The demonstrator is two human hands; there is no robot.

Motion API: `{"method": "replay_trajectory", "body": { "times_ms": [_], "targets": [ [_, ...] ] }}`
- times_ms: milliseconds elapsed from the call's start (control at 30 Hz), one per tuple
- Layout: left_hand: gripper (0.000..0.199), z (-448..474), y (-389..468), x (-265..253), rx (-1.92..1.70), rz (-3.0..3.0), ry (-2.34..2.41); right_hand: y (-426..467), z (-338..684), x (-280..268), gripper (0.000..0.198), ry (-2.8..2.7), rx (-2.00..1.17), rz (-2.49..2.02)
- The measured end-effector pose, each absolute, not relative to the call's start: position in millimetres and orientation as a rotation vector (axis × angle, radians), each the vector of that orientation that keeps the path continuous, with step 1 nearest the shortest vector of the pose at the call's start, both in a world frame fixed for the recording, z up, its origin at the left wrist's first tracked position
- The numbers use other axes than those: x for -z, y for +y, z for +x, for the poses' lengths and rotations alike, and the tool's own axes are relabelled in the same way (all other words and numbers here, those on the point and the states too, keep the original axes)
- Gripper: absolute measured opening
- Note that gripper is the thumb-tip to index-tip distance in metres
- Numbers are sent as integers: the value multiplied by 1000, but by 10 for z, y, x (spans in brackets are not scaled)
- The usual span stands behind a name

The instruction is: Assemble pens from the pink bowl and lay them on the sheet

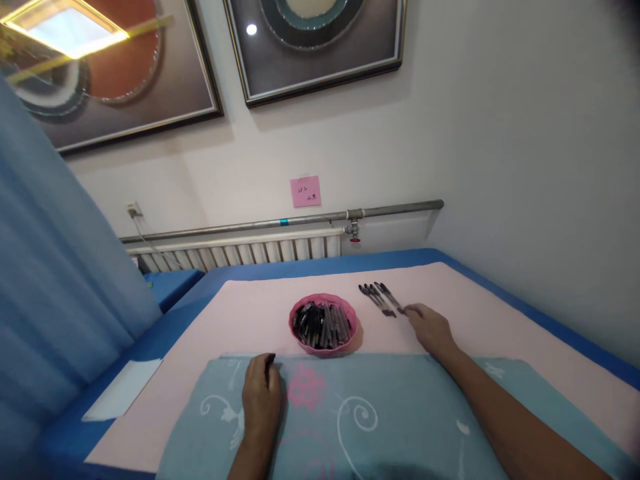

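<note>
Several black-capped clear pens [376, 300] lie side by side in a slanted row on the pink sheet. My right hand [431, 328] is at the row's right side, its fingertips closed on the near end of the rightmost pen [393, 297]. Left of the row stands a pink scalloped basket [356, 331] filled with more pens [323, 325]. My left hand [262, 390] rests on the teal patterned cloth [395, 407], in front and to the left of the basket. Its fingers are curled, with a small dark tip showing at them; what that is I cannot make out.
The pink sheet [240, 310] covers a blue bed or table [310, 267] against the wall. White paper [123, 390] lies at the left near a blue curtain [65, 267]. Behind are a radiator [260, 252], a pipe [400, 210] and a pink note [305, 191].
</note>
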State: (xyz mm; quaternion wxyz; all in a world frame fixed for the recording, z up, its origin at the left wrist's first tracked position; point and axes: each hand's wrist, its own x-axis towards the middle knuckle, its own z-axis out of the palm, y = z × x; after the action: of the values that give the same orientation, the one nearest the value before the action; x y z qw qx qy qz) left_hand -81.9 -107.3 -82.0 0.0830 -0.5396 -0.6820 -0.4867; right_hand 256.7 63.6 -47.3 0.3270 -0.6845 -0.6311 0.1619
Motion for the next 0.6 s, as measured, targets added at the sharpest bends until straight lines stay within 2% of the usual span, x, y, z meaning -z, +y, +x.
{"method": "replay_trajectory", "body": {
  "times_ms": [367,600],
  "targets": [
    [23,-824,-1013,752,1298,-1605,-2172,486,2601,606,28,-1552,-525,-1766],
    [22,-835,-989,728,1233,-1628,-2195,352,2593,616,28,-1548,-464,-1645]
  ]
}}
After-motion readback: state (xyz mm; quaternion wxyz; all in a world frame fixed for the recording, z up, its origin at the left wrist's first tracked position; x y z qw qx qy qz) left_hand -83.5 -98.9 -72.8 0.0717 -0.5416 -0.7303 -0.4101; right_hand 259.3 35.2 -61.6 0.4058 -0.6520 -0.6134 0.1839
